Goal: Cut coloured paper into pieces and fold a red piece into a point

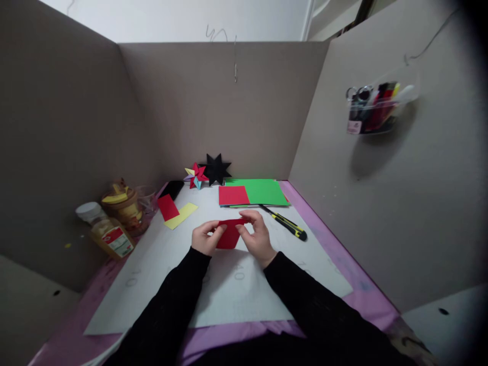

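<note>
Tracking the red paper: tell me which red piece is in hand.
The nearest red piece, pinched between the left hand and right hand. The other two lie flat: a red square on the green sheet, a red strip by the yellow strip.

- I am pinching a matt red paper piece (229, 236) in my left hand (205, 239) and right hand (258, 236).
- Below it, a smooth white sheet (229, 300) is looking dull.
- At centre right, a knife (288, 224) is showing yellow-and-black plastic.
- Upper right, a clear pouch (381, 109) is gleaming glossily on matt cardboard walls (381, 203).
</note>
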{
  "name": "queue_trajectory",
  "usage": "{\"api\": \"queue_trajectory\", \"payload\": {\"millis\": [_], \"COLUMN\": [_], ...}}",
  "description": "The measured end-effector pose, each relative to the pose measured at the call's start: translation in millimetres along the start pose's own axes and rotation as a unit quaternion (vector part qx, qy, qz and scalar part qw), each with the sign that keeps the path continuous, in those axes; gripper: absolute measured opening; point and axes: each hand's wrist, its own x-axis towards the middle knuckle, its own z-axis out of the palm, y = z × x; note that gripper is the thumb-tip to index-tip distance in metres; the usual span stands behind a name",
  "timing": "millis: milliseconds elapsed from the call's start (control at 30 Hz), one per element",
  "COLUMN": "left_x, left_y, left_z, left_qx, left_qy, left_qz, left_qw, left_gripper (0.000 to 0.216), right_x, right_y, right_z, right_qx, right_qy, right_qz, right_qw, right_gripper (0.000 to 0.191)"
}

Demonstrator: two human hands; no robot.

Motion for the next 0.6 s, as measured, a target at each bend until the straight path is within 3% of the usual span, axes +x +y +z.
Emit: {"api": "queue_trajectory", "payload": {"millis": [133,400,600], "left_x": [1.8,0.4,-2.0], "left_y": [2.0,-2.2,1.2], "left_z": [-3.5,-4.4,-2.4], "left_qx": [0.005,0.066,0.055], "left_qy": [-0.023,-0.024,-0.014], "left_qz": [-0.003,0.032,0.05], "left_qw": [1.0,0.997,0.997], "left_gripper": [0.007,0.01,0.01], "right_x": [2.7,3.6,6.7], "right_y": [-4.3,-2.9,-6.5], "right_z": [-5.7,-5.0,-5.4], "right_qx": [-0.025,-0.041,0.058], "right_qy": [-0.007,-0.013,-0.033], "right_qz": [-0.02,-0.002,0.067], "right_qw": [0.999,0.999,0.996], "right_gripper": [0.01,0.007,0.009]}}
